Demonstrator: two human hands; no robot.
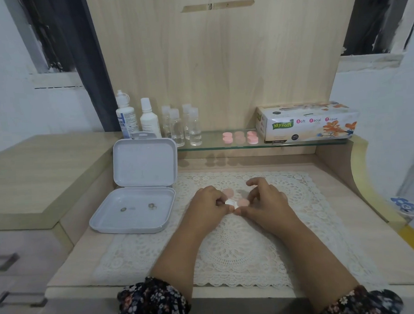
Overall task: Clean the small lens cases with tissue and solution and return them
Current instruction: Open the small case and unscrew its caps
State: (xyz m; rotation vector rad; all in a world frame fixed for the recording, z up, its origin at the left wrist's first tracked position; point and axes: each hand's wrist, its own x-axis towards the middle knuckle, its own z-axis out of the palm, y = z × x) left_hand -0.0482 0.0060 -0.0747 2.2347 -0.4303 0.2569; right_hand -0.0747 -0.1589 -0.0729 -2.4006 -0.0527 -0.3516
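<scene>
Over the middle of the lace mat (306, 199), both hands meet on one small lens case (230, 202). My left hand (207, 202) grips its white part with curled fingers. My right hand (265, 199) pinches the pink part (244, 203) beside it with thumb and fingers. A loose pink cap (228, 192) lies on the mat just behind my fingers. Three more pink lens cases (239, 137) stand in a row on the glass shelf (212, 145). The tissue box (307, 124) sits at the shelf's right end, and two white solution bottles (149, 120) stand at its left end.
An open white hinged box (135, 223) lies left of the mat, its lid upright, with two small lenses inside. Several small clear bottles (195, 127) stand next to the solution bottles. A raised wooden counter (34, 175) borders the left, and drawers lie below it.
</scene>
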